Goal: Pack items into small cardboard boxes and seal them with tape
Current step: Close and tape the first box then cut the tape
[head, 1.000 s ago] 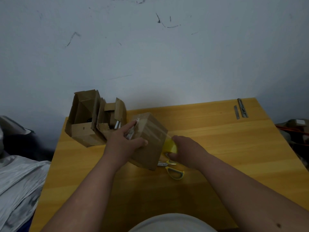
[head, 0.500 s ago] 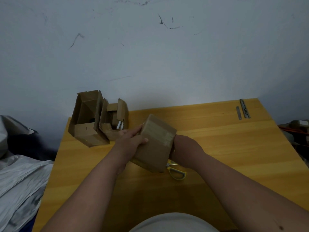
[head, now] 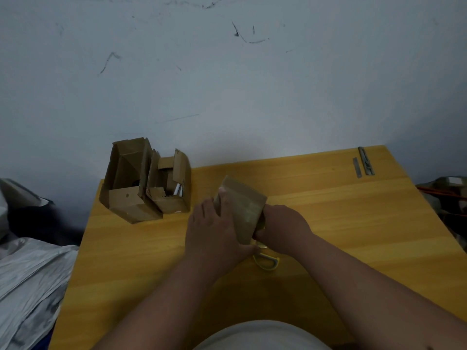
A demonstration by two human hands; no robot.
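Left hand [head: 214, 233] grips the small box [head: 242, 210] mid-desk [head: 353, 223], steadying it; right hand [head: 283, 226] clasps the tape roll [head: 261, 223] against its side.

Two metal strips [head: 363, 164] lie at the table's [head: 353, 223] far-right corner.
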